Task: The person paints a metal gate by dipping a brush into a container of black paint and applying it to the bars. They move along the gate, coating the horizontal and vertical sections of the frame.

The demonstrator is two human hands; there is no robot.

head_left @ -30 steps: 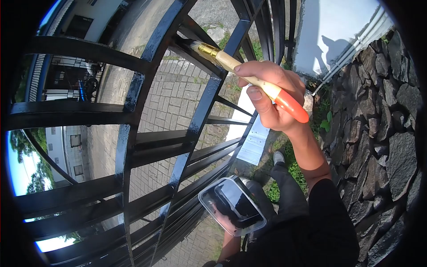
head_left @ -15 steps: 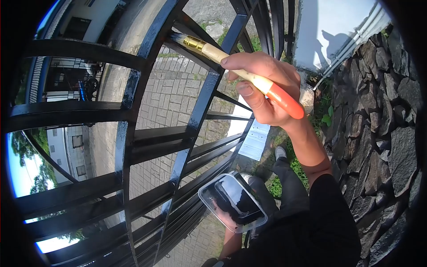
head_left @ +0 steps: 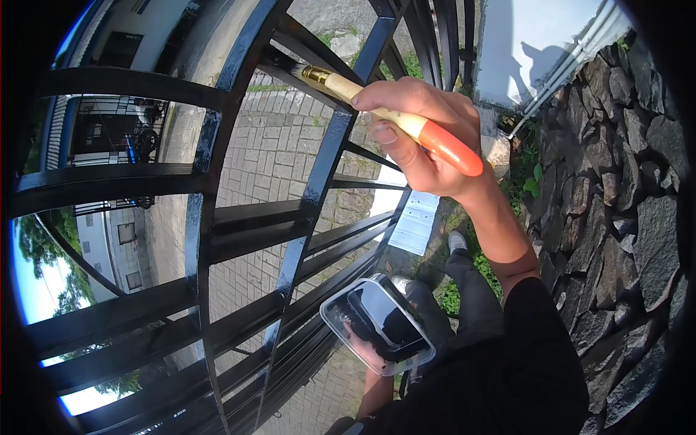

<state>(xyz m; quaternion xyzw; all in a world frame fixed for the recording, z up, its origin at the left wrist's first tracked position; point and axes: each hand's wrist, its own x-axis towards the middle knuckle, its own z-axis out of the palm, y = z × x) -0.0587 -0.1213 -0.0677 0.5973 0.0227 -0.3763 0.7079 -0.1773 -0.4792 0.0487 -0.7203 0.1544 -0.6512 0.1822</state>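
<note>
My right hand [head_left: 453, 116] pinches a paintbrush [head_left: 449, 151] with a pale wooden handle, an orange end and a gold ferrule. Its bristles meet a black crossbar [head_left: 279, 64] of the metal fence, close to an upright bar; fingers and thumb wrap the handle's middle. Lower down, my left hand [head_left: 366, 351] supports a clear plastic container [head_left: 409, 364] from beneath, partly seen through its wall. Black paint [head_left: 402, 330] lies inside it, glossy with reflections. Most of the left fingers are hidden by the container.
Black fence bars [head_left: 322, 167] run along the left, with brick paving [head_left: 254, 152] behind. A rough stone wall [head_left: 609, 181] rises on the right. White paper sheets [head_left: 413, 225] lie on the ground near my feet. Pipes [head_left: 562, 72] run down a white wall.
My right hand has moved slightly left and up, and the brush bristles have shifted from beside the upright bar along the crossbar. The left hand still holds the container.
</note>
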